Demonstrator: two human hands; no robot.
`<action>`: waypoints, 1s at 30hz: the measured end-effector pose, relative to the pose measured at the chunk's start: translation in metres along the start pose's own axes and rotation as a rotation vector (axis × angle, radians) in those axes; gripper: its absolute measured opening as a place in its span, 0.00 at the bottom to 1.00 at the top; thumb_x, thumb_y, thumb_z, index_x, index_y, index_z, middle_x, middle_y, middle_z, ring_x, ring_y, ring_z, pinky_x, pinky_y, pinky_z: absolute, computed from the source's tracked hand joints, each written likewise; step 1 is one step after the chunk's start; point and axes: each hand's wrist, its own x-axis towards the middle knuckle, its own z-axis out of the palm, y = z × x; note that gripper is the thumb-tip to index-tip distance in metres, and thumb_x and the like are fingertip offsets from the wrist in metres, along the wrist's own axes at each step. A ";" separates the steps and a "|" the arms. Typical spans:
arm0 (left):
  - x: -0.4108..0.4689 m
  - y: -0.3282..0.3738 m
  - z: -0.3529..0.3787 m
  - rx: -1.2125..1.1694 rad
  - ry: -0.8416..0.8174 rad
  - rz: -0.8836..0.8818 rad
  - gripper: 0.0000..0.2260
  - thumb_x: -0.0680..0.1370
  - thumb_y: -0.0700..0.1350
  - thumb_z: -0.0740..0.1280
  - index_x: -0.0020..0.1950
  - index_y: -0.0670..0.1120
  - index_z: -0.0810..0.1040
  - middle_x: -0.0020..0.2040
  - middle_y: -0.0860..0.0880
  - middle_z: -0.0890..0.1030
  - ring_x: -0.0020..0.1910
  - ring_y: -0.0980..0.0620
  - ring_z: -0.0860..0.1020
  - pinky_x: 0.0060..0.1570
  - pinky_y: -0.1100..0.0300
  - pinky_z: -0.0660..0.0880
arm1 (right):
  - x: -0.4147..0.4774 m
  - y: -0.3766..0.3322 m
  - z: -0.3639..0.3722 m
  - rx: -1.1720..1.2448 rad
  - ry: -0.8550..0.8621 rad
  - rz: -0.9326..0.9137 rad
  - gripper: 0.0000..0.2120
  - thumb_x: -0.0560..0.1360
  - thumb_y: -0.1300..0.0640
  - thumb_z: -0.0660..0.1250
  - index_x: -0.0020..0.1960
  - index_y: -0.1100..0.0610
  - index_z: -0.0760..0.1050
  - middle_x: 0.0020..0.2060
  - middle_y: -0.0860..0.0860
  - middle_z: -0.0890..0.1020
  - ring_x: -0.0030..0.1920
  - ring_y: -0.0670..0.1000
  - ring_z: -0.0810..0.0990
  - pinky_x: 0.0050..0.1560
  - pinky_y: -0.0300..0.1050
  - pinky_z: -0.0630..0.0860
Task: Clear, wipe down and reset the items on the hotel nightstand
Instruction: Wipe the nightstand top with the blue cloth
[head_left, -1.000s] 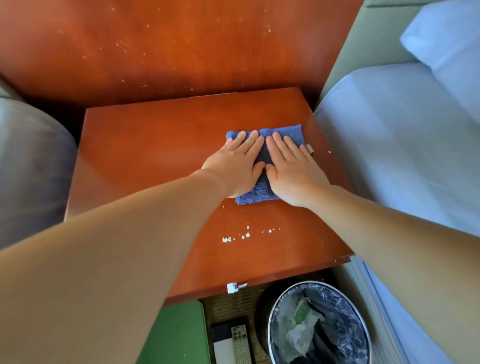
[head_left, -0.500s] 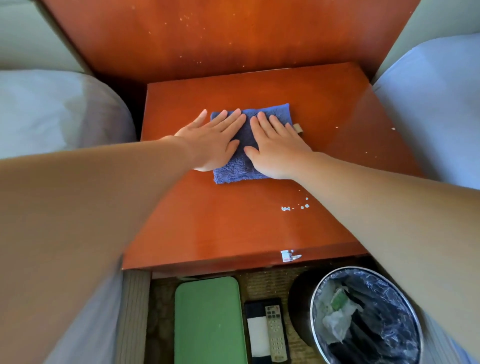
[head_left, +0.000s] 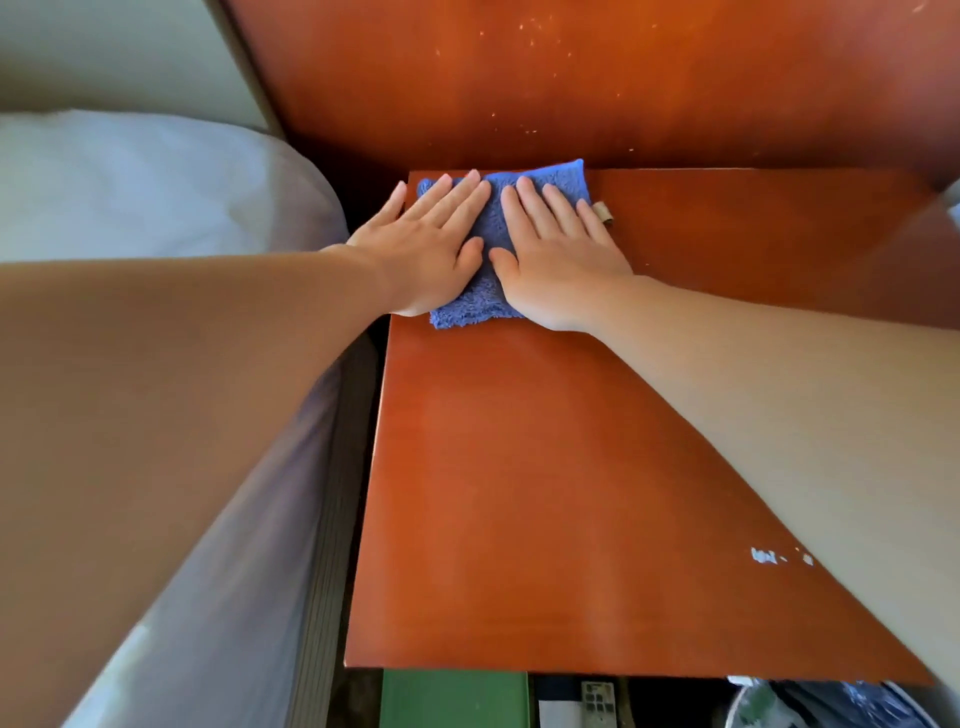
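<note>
Presently the blue cloth (head_left: 558, 181) lies at the bench's (head_left: 519, 467) far left corner, pressed flat under the straight-fingered left hand (head_left: 431, 249) and right hand (head_left: 558, 260), with the rest of the top and some white flecks (head_left: 769, 556) toward the near right.

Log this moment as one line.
step: wiping | left hand: flat on blue cloth | right hand: same | spot: nightstand back-left corner

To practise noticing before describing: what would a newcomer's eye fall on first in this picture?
First, the blue cloth at the far left corner of the red-brown nightstand top, with the left hand and right hand pressed flat on it side by side. Next, the white flecks near the top's front right edge, beside the right forearm.
</note>
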 end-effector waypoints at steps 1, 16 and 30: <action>0.005 -0.005 0.000 -0.012 0.002 -0.014 0.26 0.84 0.52 0.43 0.80 0.48 0.38 0.80 0.52 0.40 0.79 0.52 0.41 0.77 0.47 0.41 | 0.009 -0.002 -0.001 0.000 0.000 -0.002 0.29 0.83 0.45 0.42 0.79 0.52 0.38 0.79 0.48 0.40 0.78 0.49 0.39 0.77 0.51 0.38; 0.007 -0.011 0.000 -0.093 0.001 -0.098 0.25 0.84 0.52 0.41 0.80 0.48 0.37 0.80 0.51 0.39 0.79 0.51 0.39 0.76 0.45 0.39 | 0.028 -0.017 -0.003 0.000 -0.011 0.021 0.28 0.83 0.46 0.41 0.79 0.51 0.37 0.78 0.47 0.39 0.78 0.49 0.38 0.77 0.50 0.37; -0.133 0.034 0.029 -0.193 0.024 -0.094 0.26 0.84 0.53 0.43 0.79 0.50 0.38 0.80 0.52 0.37 0.78 0.52 0.37 0.76 0.47 0.38 | -0.118 -0.057 0.020 0.008 0.004 -0.051 0.29 0.82 0.45 0.43 0.79 0.53 0.37 0.78 0.49 0.39 0.78 0.49 0.38 0.77 0.50 0.37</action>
